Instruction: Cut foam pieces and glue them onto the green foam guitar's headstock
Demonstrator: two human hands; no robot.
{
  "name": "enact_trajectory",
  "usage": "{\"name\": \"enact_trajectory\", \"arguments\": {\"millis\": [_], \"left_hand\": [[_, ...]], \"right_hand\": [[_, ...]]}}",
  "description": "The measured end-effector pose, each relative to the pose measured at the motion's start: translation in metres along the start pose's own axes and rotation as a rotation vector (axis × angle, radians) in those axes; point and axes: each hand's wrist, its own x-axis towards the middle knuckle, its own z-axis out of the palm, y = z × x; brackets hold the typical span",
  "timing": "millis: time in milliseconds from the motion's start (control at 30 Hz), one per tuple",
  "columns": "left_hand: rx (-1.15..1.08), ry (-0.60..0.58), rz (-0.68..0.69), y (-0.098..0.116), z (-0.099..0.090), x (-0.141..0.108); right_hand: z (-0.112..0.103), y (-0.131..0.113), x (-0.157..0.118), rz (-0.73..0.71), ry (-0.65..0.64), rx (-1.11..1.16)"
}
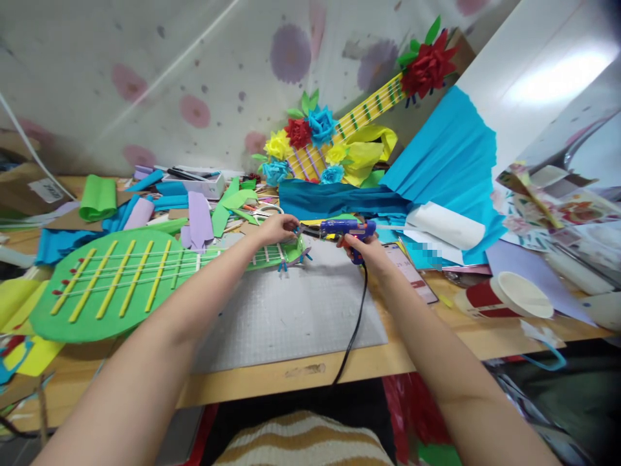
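My right hand [361, 247] grips a blue hot glue gun [342, 228] with a small red light, its nozzle pointing left. A clear glue stick [391, 227] juts from its back, and a black cord [358, 317] hangs from the handle. My left hand [279, 229] is closed in a pinch just left of the nozzle; whatever is between its fingertips is too small to make out. Below that hand is the head of a green paper guitar [123, 268] with yellow bars, pale strings and small blue pegs [284, 265]. My left forearm hides part of its neck.
A grey cutting mat [291, 310] lies on the wooden table [262, 383]. Behind stand a yellow paper guitar [371, 110] with paper flowers and blue crepe paper [446, 149]. Scissors [268, 212] lie among scraps. At right are a phone [412, 275] and a paper cup [499, 296].
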Motion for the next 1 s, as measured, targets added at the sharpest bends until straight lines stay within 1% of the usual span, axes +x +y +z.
{"name": "enact_trajectory", "arguments": {"millis": [67,167,267,333,400,467,600,767,867,933,1000], "left_hand": [[0.041,0.018,-0.003,0.0,0.0,-0.001],[0.061,0.029,-0.012,0.001,0.0,-0.003],[0.033,0.027,-0.022,0.002,0.001,-0.005],[-0.012,0.018,-0.025,0.003,0.001,-0.005],[-0.052,0.014,-0.025,0.003,0.001,-0.006],[-0.064,0.021,-0.028,0.003,0.001,-0.005],[-0.054,0.03,-0.029,0.0,0.0,-0.004],[-0.029,0.023,-0.027,0.001,0.0,-0.004],[-0.033,0.031,-0.031,0.003,0.001,-0.006],[-0.032,0.038,-0.03,0.003,0.001,-0.006],[-0.03,0.044,-0.03,0.002,0.002,-0.006]], "right_hand": [[0.002,0.01,-0.004,-0.013,0.096,0.1],[0.004,0.025,-0.008,-0.029,0.178,0.178],[0.004,0.037,-0.01,-0.04,0.247,0.203],[0.004,0.042,-0.01,-0.019,0.268,0.159],[0.005,0.046,-0.01,0.022,0.264,0.034],[0.007,0.049,-0.009,0.047,0.284,-0.147],[0.016,0.05,-0.005,0.039,0.338,-0.5],[0.026,0.049,0.004,0.082,0.26,-0.779],[0.024,0.051,-0.002,0.006,0.245,-0.864],[0.021,0.052,-0.013,-0.066,0.312,-0.916],[0.02,0.052,-0.028,-0.136,0.426,-0.952]]}}
